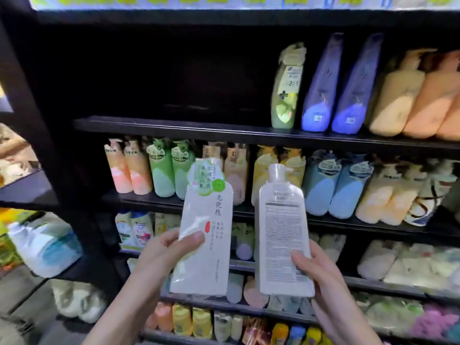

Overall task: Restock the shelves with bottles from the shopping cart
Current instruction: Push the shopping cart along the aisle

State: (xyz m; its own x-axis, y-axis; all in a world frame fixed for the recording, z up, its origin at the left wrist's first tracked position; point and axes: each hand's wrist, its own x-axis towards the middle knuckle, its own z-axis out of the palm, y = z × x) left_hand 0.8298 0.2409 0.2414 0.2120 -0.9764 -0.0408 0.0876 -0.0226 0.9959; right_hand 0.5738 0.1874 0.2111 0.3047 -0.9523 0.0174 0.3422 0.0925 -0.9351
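The left hand (164, 255) is gripping a white bottle with a green tag (205, 235) low on its body, thumb wrapping across the front; the right hand (316, 277) is clasping a second white bottle (282, 235) near its base, back label facing out. Both are hanging upright in front of the middle shelves. They are looking full and rigid, probably heavy and smooth — holding them mid-body seems safest. The upper shelf (174, 124) is offering open dark room left of the green bottle (287, 88) — its front edge is needing clearance.
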